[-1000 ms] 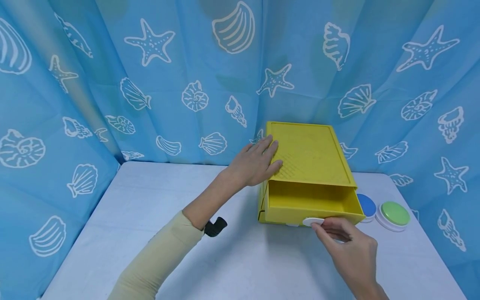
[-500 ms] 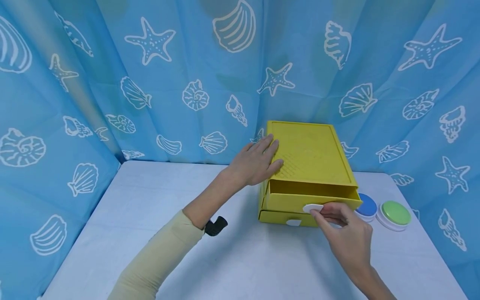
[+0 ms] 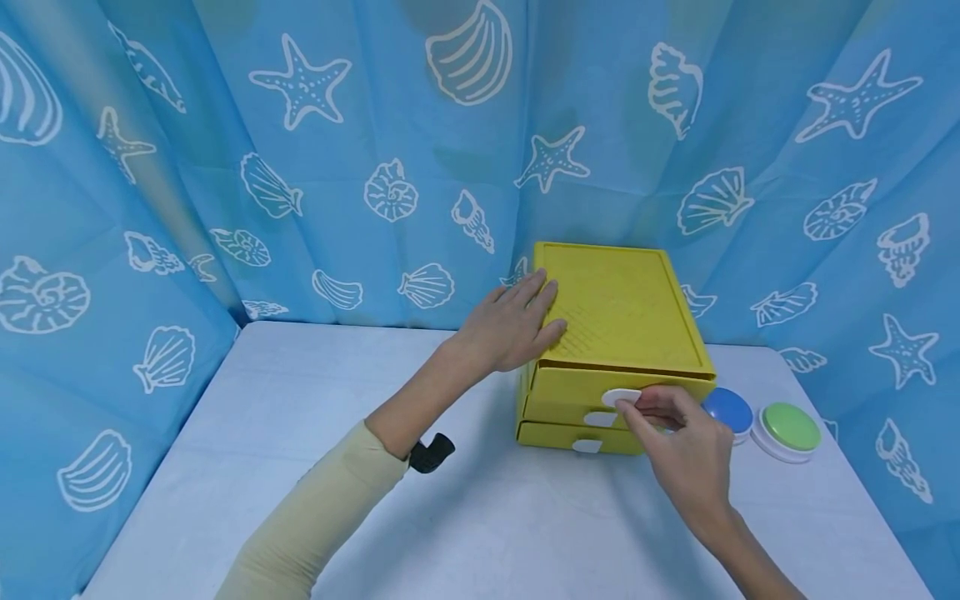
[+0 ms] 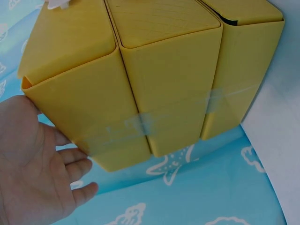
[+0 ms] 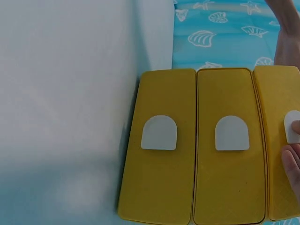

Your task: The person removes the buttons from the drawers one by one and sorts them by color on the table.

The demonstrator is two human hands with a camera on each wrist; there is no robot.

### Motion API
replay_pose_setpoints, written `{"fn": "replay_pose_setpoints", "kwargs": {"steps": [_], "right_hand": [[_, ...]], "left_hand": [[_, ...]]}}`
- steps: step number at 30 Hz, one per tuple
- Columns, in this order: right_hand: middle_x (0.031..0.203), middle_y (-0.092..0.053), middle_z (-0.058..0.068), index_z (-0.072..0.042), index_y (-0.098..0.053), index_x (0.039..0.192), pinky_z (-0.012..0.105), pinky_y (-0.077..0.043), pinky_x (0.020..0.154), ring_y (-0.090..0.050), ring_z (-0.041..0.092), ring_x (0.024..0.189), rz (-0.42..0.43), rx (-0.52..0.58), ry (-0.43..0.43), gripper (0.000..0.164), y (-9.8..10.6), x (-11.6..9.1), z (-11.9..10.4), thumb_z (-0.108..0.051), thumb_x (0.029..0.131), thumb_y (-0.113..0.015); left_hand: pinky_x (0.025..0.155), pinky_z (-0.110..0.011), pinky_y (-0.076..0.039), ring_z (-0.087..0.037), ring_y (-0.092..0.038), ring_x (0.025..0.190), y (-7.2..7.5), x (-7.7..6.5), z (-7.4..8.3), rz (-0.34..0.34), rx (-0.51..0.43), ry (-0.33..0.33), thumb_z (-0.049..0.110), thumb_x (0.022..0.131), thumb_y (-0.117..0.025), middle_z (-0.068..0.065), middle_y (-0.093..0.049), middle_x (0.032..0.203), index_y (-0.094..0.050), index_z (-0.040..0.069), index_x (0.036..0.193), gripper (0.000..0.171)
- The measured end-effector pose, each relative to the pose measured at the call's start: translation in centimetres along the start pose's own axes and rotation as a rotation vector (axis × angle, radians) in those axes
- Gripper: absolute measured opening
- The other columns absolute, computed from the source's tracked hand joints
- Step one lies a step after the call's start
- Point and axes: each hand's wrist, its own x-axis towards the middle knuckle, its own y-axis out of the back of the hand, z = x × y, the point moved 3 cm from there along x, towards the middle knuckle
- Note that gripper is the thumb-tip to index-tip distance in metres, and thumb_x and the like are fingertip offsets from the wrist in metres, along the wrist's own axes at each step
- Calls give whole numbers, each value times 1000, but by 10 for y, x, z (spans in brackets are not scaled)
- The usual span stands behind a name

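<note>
A yellow drawer box (image 3: 622, 292) with three stacked drawers stands toward the right of the table. My left hand (image 3: 506, 325) rests on its top at the left edge, fingers straight; in the left wrist view that hand (image 4: 37, 164) lies along the box's edge. My right hand (image 3: 686, 450) pinches the white pull tab (image 3: 619, 397) of the top drawer (image 3: 558, 390). That drawer is pushed in, with a thin dark line under the lid. The lower two drawers are closed, with white tabs on the middle drawer (image 5: 232, 183) and the bottom drawer (image 5: 157, 187).
A blue round button (image 3: 729, 408) and a green round button (image 3: 791, 426), both on white bases, stand right of the box on the white table (image 3: 360, 375). Blue curtains (image 3: 337, 167) with white shell prints hang behind and along the sides.
The right hand has pushed the top drawer back into the box, moving away from the person and slightly left. Its interior is now hidden and the lower tabs show. The left hand stays put.
</note>
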Motion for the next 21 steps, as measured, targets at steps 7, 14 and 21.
{"fn": "replay_pose_setpoints", "kwargs": {"steps": [7,14,21], "right_hand": [[73,-65,-6,-11,-66,81,9,-46,60,-60,-4,66,2,8,21,24,-3,6,3,-26,70,-81],[74,-66,-5,-11,-66,81,9,-46,61,-61,-2,68,1,23,29,23,-3,7,3,-25,70,-81],[76,-66,-3,-8,-65,85,13,-48,63,-62,1,69,-30,58,21,25,-4,0,8,-17,69,-82]], "left_hand": [[110,-38,-11,-15,-3,139,0,0,0,-3,-6,8,51,97,-16,-3,-5,154,-12,13,149,64],[110,-37,-11,-15,-3,139,1,0,1,-9,-4,10,50,98,-16,-3,-5,154,-11,13,149,64],[110,-38,-13,-16,-4,139,2,-1,1,-11,-7,5,50,98,-16,-4,-5,154,-12,12,149,64]]}}
